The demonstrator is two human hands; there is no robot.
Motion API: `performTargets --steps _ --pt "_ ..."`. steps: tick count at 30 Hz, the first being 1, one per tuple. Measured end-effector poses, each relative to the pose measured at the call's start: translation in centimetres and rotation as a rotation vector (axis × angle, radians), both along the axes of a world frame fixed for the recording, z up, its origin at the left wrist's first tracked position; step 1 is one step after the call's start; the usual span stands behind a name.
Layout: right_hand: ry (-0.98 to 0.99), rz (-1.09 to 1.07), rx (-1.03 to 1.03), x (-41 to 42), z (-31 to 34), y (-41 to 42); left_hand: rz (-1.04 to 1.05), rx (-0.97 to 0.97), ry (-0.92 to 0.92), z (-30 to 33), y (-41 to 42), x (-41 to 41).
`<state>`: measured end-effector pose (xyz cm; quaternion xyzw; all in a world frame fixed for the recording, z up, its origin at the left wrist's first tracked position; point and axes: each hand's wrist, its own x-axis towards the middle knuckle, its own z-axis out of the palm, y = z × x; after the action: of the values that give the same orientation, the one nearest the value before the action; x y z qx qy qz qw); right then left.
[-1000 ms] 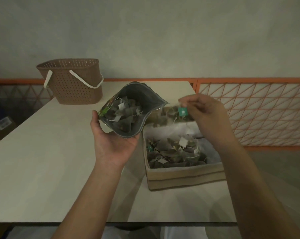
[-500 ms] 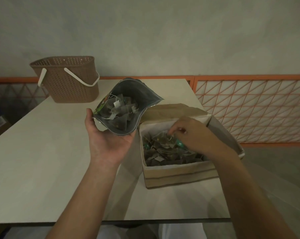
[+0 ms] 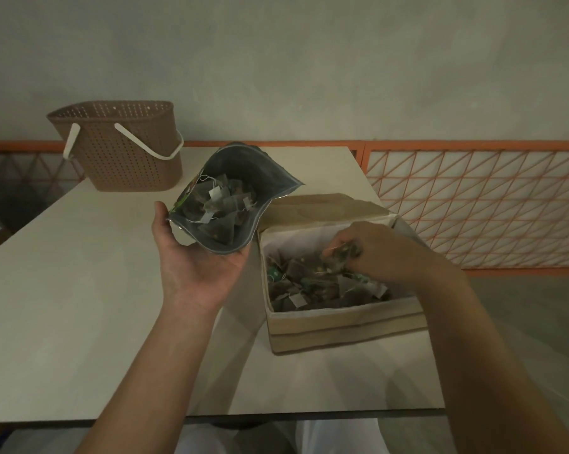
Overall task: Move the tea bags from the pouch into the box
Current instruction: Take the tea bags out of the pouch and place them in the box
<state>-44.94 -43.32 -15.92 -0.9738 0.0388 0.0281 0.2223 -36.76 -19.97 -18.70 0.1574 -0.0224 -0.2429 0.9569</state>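
Grey foil pouch (image 3: 234,198), mouth open w/ tea bags inside, sits cradled in the left hand (image 3: 198,260), thumb and fingers curled round its base. Just right of that grip, the right hand (image 3: 375,250) is inside the box (image 3: 342,326), fingertips pinching a tea bag (image 3: 340,255) above the pile. Brown basket (image 3: 126,152) well beyond the left hand, on the table (image 3: 64,290).

1 pouch (image 3: 234,204), 1 box (image 3: 342,326), 1 basket (image 3: 126,155), 2 hands — tea bags (image 3: 312,286) too tangled to count.

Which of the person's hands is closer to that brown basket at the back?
Left. The left hand holds the pouch just in front of the basket; the right hand is farther right, inside the box.
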Motion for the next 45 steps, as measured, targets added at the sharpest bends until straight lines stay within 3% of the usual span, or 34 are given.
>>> performTargets --steps 2,6,8,12,19,22,25,29,34,37,42,45 --pt "0.094 0.033 -0.091 -0.8 0.8 0.1 0.0 0.0 -0.002 -0.1 0.0 0.0" --pt "-0.02 0.019 -0.017 -0.4 0.4 1.5 -0.004 0.008 0.003 -0.1 0.0 0.1" --pt "0.089 0.053 -0.001 0.1 -0.2 2.3 -0.007 0.004 0.0 -0.1 -0.1 0.1" --pt "0.263 0.044 -0.169 0.5 -1.6 3.2 0.01 0.03 -0.008 0.1 -0.1 0.1" --pt "0.042 -0.035 -0.166 0.5 -0.8 1.7 0.015 0.043 -0.012 0.3 0.0 -0.1" --pt "0.091 -0.032 -0.162 0.0 0.1 0.4 0.01 0.031 -0.009 0.3 0.1 0.0" --pt "0.14 -0.04 0.008 -0.5 1.0 0.2 0.003 0.025 -0.002 0.3 0.1 0.0" --pt "-0.1 -0.14 -0.012 0.0 0.9 1.2 0.008 0.016 0.002 0.3 0.1 0.0" --pt "0.312 0.047 -0.047 0.5 -0.5 2.6 0.026 0.022 0.003 0.4 0.2 0.0" --pt "0.113 0.02 0.025 0.6 0.9 3.3 0.031 0.034 0.003 0.2 0.4 0.0" --pt "-0.549 0.03 0.167 0.3 5.5 6.8 -0.003 0.071 -0.034 0.1 0.6 0.1" --pt "-0.606 0.193 0.201 1.3 6.6 9.5 -0.011 0.097 -0.059 0.1 0.6 0.0"
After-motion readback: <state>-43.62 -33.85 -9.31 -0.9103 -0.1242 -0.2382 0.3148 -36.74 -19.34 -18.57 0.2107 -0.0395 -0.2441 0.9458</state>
